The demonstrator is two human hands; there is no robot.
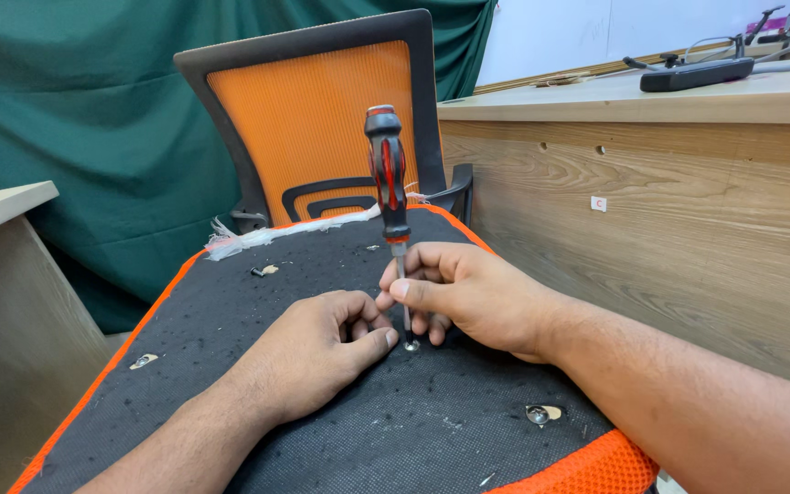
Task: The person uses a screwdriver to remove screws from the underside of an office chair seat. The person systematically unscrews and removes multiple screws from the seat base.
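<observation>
Bare steel shaft between your fingertips: your right hand (468,293) pinches the screwdriver (391,201) low on its shaft, its long axis upright, red-and-black handle above, tip on a screw (411,346) just below your fingers. Your left hand (317,352), loosely curled and holding nothing, rests thumb beside that screw. Both lie on an upturned black chair seat (322,421) edged orange, between wooden desks, an orange chair back (313,119) behind.

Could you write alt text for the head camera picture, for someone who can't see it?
A right hand steadies an upright red-and-black screwdriver on a screw in a black chair underside, the left hand resting beside it. An orange chair back stands behind.
</observation>
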